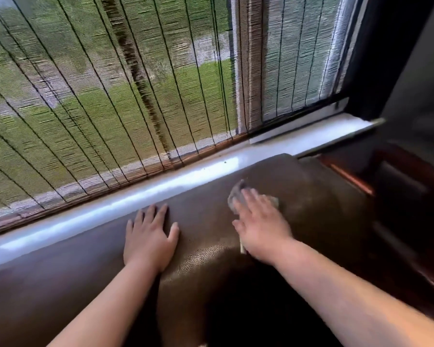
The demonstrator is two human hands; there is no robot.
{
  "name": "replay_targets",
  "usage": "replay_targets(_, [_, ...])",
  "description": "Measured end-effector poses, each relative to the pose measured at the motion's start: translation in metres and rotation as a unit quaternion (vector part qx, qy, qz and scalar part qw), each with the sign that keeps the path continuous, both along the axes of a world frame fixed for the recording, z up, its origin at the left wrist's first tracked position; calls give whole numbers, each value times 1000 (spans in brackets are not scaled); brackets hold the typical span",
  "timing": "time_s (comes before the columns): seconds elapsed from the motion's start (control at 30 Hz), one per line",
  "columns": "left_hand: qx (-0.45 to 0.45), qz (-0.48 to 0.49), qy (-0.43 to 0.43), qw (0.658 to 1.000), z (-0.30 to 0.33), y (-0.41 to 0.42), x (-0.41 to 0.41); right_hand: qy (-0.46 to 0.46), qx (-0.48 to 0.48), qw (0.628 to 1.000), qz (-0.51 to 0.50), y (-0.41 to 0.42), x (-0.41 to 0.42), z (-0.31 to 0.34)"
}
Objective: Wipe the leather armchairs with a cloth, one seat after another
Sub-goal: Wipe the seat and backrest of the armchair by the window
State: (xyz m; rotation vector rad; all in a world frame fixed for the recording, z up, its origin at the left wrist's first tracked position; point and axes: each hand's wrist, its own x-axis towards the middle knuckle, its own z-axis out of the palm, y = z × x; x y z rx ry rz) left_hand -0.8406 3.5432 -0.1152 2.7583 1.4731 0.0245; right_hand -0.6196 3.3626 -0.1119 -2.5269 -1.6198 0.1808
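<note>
The brown leather armchair (236, 284) fills the lower part of the view, its rounded back top running just beside the pale window ledge (140, 194), with a woven blind (98, 83) hanging down to that ledge and dark wooden furniture (398, 191) to the right. The likeliest trouble, as I judge it, comes from that closeness: a wide stroke toward the window could carry the cloth (236, 196) off the leather and onto the ledge, where dark specks lie, and drag grit back across the seat; a stroke that runs higher could snag the blind's lower edge. The cloth is small and mostly hidden, so it could also bunch or slip out from under the palm and leave bare skin rubbing the leather. Streaks may be missed in the deep shadow below the back's curve. The right hand (258, 221) lies flat on the cloth with fingers straight and spread, pressing it against the top of the back rather than pinching it; its edges are blurred, which suggests motion. The left hand (149, 240) rests flat on the leather to the left, fingers straight and apart, holding nothing, apparently bracing. Both forearms reach forward and up from the bottom edge.
</note>
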Motion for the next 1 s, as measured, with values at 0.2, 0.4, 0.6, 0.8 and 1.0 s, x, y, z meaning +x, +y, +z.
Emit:
replay_targets(0.2, [-42, 31, -10, 999, 18, -1, 22, -19, 24, 996, -81, -46, 81, -2])
replay_targets(0.4, [-11, -104, -26, 994, 1, -38, 93, 12, 111, 973, -201, -42, 69, -16])
replay_targets(0.6, [25, -112, -45, 992, -11, -27, 89, -23, 108, 994, 3, -48, 81, -24])
replay_targets(0.8, [27, -110, -56, 992, -13, -27, 87, 13, 10, 980, -200, 1, 135, 13])
replay_targets(1.0, [27, -112, -62, 991, -16, -25, 87, 26, -10, 998, 56, 47, 98, 30])
